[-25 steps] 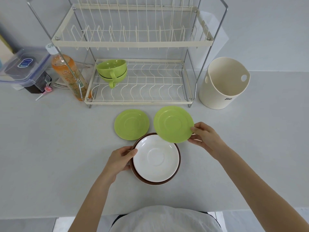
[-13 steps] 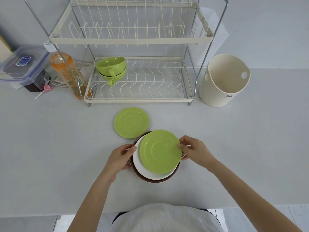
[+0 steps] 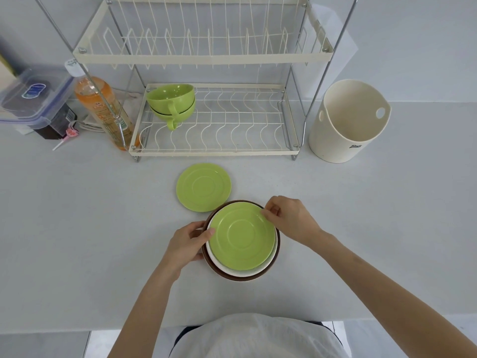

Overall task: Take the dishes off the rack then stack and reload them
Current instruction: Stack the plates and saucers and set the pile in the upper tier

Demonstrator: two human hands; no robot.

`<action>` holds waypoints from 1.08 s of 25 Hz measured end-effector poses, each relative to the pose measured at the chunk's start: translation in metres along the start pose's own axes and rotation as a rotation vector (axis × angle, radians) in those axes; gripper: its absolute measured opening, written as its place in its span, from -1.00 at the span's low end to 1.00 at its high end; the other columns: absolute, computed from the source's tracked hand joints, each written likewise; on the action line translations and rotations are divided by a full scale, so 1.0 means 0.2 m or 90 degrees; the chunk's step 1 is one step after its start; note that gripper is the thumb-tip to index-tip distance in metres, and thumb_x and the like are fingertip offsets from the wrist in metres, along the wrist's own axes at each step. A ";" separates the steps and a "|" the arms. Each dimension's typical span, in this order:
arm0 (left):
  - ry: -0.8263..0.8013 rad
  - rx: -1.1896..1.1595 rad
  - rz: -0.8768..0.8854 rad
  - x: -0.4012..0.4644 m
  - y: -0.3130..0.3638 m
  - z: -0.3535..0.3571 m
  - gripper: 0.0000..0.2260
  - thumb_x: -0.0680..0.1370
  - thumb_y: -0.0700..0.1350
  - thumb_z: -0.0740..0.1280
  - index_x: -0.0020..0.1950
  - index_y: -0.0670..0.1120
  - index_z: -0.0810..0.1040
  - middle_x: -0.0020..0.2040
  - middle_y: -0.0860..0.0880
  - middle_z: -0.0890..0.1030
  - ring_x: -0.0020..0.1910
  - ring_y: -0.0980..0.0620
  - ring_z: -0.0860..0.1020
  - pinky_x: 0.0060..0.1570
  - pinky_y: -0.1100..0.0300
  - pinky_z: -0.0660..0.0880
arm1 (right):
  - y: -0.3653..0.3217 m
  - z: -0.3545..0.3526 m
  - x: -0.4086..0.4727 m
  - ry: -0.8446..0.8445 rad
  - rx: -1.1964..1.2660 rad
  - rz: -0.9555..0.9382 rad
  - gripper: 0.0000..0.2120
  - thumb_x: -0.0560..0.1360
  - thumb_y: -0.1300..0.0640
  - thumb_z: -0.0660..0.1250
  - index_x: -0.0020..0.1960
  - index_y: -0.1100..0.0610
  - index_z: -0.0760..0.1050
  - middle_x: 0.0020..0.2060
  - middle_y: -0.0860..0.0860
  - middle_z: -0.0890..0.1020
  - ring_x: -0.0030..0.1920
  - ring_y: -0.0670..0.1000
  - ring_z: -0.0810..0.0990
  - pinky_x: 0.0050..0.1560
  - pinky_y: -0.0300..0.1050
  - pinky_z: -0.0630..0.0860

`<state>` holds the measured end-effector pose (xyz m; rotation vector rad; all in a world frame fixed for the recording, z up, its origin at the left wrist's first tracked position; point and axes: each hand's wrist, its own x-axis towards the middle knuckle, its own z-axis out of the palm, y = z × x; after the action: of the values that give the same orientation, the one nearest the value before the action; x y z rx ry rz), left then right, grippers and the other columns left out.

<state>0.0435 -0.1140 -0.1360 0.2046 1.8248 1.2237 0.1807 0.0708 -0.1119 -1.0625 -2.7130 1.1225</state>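
Note:
A green saucer lies on top of a white saucer, which sits in a brown plate on the counter in front of me. My right hand pinches the green saucer's far right rim. My left hand holds the left edge of the stack. A second green saucer lies flat just beyond, toward the rack. Two stacked green cups sit at the left end of the lower shelf of the white wire dish rack. The rack's upper shelf holds nothing.
A cream utensil holder stands right of the rack. Left of it are an orange drink bottle, a clear lidded container and a small lollipop. The counter's front edge runs close to my body.
My right hand carried the green saucer from right of the other green one onto the white saucer and set it down flat. My left hand stayed on the stack.

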 end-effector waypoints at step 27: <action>-0.042 -0.024 -0.012 -0.03 0.00 0.00 -0.86 0.48 -0.12 0.34 0.01 0.05 0.52 -0.08 0.03 0.62 -0.12 0.08 0.60 -0.45 0.39 0.51 | -0.20 0.15 0.36 -0.004 0.594 0.318 -0.81 0.47 0.36 0.26 -0.28 0.16 0.42 -0.19 0.16 0.58 -0.26 0.05 0.58 0.14 0.03 0.53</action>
<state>0.0466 -0.1176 -0.1318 0.2037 1.7419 1.2228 0.0931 0.0747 -0.1252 -1.4895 -1.5294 2.1056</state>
